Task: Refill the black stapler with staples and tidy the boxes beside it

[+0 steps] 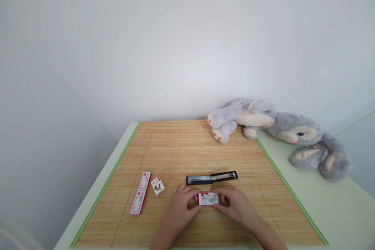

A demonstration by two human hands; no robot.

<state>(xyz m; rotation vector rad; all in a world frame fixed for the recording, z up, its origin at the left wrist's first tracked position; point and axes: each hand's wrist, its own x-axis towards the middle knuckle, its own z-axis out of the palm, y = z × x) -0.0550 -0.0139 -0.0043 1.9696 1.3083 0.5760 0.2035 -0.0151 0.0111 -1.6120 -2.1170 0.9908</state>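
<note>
Between my two hands is a small white and red staple box (208,199), lying low over the mat. My left hand (182,208) pinches its left end with thumb and fingers. At the right end, the thumb and fingers of my right hand (236,208) close on it too. A grey strip shape shows on the box top; I cannot tell whether it is printed or real staples. Just beyond the hands lies a black stapler (199,180), spread open with its metal staple channel facing up.
Left of my hands, a small white box with a dark clip picture (158,186) sits beside a row of red and white boxes (141,194). All rest on a green-edged bamboo mat (175,144). A grey plush rabbit (263,119) lies across the mat's far right corner, against the wall.
</note>
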